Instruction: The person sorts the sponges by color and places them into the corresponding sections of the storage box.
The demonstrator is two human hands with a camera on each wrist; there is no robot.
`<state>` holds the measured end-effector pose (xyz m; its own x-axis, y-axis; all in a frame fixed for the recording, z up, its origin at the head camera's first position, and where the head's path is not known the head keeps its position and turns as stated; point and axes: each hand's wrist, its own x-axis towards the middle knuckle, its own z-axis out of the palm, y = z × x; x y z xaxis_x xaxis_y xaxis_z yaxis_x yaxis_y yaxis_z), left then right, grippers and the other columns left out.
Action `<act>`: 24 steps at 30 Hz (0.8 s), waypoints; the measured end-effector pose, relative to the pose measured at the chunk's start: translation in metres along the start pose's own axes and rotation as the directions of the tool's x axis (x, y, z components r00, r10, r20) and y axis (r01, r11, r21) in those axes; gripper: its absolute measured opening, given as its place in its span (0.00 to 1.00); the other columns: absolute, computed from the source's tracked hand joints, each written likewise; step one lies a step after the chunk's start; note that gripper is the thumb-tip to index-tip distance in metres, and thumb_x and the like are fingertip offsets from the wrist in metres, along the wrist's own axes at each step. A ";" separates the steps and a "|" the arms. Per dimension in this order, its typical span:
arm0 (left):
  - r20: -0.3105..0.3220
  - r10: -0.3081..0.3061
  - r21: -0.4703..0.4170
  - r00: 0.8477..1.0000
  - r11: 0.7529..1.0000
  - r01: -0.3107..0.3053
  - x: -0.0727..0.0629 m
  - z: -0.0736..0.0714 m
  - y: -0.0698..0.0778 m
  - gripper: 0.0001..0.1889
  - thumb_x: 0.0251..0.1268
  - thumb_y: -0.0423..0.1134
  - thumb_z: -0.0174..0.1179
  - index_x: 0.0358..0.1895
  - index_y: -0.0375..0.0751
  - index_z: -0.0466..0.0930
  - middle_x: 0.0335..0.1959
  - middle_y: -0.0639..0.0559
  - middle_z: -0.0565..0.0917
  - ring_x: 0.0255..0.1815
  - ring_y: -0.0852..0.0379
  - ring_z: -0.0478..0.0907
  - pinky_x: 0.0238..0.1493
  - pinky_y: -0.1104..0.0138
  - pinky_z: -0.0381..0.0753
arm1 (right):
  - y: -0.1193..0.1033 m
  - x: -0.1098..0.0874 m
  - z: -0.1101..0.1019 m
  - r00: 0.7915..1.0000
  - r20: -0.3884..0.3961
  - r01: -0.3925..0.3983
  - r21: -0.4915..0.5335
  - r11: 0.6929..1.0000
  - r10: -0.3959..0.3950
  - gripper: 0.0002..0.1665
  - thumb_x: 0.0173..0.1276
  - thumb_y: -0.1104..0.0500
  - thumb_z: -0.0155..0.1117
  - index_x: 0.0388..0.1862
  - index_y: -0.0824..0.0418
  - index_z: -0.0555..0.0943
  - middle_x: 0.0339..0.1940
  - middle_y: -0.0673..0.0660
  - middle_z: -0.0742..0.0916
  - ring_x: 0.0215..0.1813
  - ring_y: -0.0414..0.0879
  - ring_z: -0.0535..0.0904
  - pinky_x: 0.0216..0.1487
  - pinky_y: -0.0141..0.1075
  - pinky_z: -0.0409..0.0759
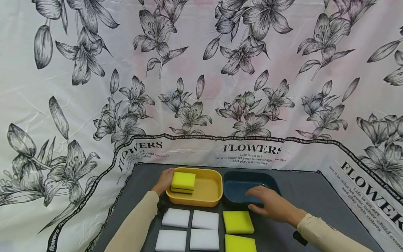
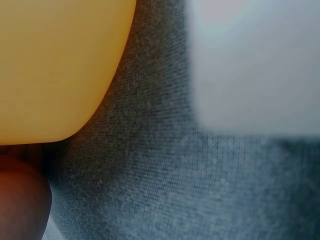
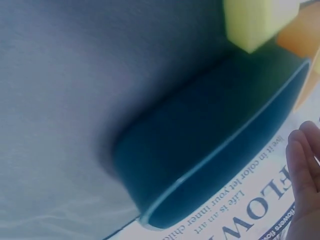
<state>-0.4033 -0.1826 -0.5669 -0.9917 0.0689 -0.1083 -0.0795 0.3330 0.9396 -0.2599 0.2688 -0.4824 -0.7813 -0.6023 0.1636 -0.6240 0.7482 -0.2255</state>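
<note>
My left hand (image 1: 165,180) grips the left end of the yellow tray (image 1: 207,187), and in the left wrist view a finger (image 2: 22,200) sits against the tray's side. Inside that tray, at its left, lie stacked yellow sponge blocks (image 1: 183,180) with a dark line between them. My right hand (image 1: 274,204) hovers over the front right of the dark blue tray (image 1: 234,190), fingers extended and holding nothing. Just in front of the blue tray lies a flat yellow sponge block (image 1: 238,222), with another yellow block (image 1: 240,243) nearer me.
Several white blocks, among them one at the back left (image 1: 175,217), lie in two rows before the yellow tray. A dark grey cloth (image 1: 302,189) covers the table. Behind and at both sides hangs a white curtain (image 1: 201,87) printed with flowers and lettering.
</note>
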 end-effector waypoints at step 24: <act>0.000 0.004 -0.010 1.000 1.000 -0.004 0.001 0.000 -0.003 0.30 0.95 0.48 0.35 0.81 0.31 0.69 0.75 0.32 0.77 0.74 0.36 0.75 0.82 0.38 0.68 | -0.011 -0.071 0.028 0.963 0.266 -0.072 0.360 0.930 -0.029 0.27 0.77 0.42 0.74 0.70 0.48 0.84 0.65 0.48 0.89 0.61 0.40 0.85 0.55 0.39 0.89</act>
<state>-0.4044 -0.1831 -0.5695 -0.9921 0.0701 -0.1044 -0.0764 0.3237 0.9431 -0.1972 0.2960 -0.5189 -0.7313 -0.6759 -0.0916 -0.5193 0.6388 -0.5676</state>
